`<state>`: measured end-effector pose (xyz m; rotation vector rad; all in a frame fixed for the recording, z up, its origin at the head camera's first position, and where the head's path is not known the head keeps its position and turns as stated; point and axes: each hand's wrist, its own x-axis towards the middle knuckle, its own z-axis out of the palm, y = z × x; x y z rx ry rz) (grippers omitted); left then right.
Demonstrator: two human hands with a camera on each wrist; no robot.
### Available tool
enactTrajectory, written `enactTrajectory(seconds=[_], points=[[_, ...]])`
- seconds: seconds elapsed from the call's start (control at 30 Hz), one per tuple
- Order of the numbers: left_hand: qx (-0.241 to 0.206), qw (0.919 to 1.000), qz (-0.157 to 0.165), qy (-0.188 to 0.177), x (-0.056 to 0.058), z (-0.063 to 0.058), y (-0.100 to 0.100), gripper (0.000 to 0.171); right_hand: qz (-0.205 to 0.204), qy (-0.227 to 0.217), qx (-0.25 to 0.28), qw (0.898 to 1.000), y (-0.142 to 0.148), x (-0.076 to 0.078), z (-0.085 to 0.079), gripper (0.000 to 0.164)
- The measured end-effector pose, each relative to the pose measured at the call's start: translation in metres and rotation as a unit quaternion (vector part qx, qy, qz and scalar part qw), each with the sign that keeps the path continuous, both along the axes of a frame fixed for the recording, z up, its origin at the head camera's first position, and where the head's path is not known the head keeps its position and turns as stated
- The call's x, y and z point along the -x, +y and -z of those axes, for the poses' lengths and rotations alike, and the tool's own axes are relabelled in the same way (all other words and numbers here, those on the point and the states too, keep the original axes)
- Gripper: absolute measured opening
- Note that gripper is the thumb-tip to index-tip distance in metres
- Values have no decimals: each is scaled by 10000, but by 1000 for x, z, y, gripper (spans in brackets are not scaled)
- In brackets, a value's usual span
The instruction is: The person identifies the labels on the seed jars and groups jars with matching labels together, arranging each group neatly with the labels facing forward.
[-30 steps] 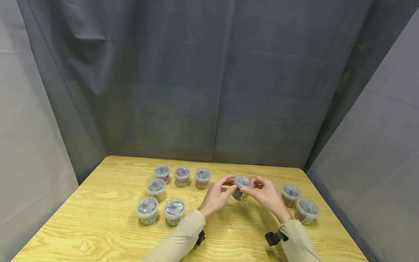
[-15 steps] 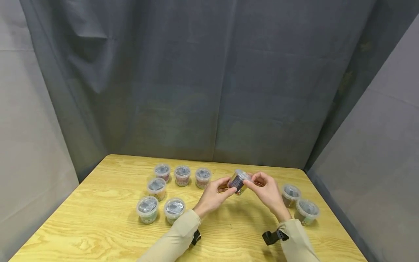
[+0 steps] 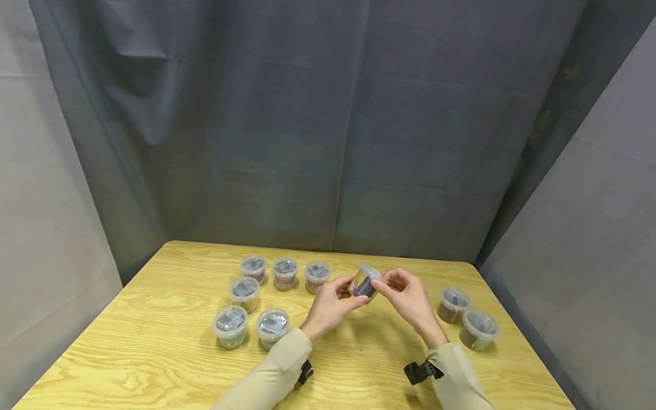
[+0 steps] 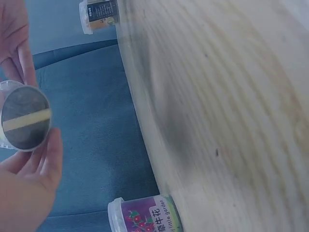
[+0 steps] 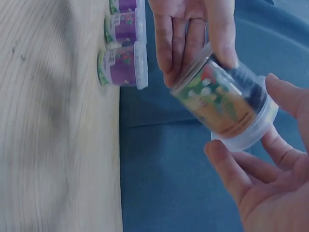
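Both hands hold one lidded plastic tub [image 3: 366, 283] tilted above the table, its lid towards the upper right in the head view. My left hand [image 3: 330, 307] grips the base end between thumb and fingers. On the lid end, my right hand [image 3: 409, 297] has its thumb and fingers around the rim. In the right wrist view the tub [image 5: 219, 99] shows an orange and green label with dark printed panel. The left wrist view shows the tub's dark round base [image 4: 26, 118] crossed by a yellowish stripe.
Several lidded tubs stand left on the wooden table [image 3: 154, 341]; the back row includes a purple-labelled tub [image 5: 126, 65]. Two more, a rear tub [image 3: 453, 304] and a front tub [image 3: 479, 330], stand at the right. A dark curtain [image 3: 328, 142] hangs behind the table.
The tub has gone from nearly upright to tilted, its label side turned to the head view, and has shifted slightly left. Both hands moved with it. The standing tubs stayed put.
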<state>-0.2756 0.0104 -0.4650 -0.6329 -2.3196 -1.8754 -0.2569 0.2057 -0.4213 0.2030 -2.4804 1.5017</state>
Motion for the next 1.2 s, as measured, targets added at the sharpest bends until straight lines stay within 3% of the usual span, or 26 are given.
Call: enactTrajectory(seconds=[0.17, 0.43, 0.53, 0.73, 0.93, 1.2], points=[[113, 9996, -106, 222, -1, 0, -3, 58, 111, 2, 88, 9999, -5, -1, -4, 41], [-323, 9969, 644, -306, -2, -1, -9, 57, -96, 205, 293, 9993, -3, -1, -7, 37], [-475, 9968, 549, -345, -1, 0, -9, 57, -66, 181, 61, 9998, -5, -3, -10, 39], [-471, 9986, 224, -83, -1, 4, -11, 59, 130, 212, -775, 9967, -12, -5, -16, 45], [-445, 9987, 237, 46, 0, 6, -12, 63, 148, 214, -618, 9977, -10, -5, -13, 43], [-743, 9955, 500, -317, 2, 7, -13, 56, 90, 317, -638, 9974, -9, -2, -12, 44]])
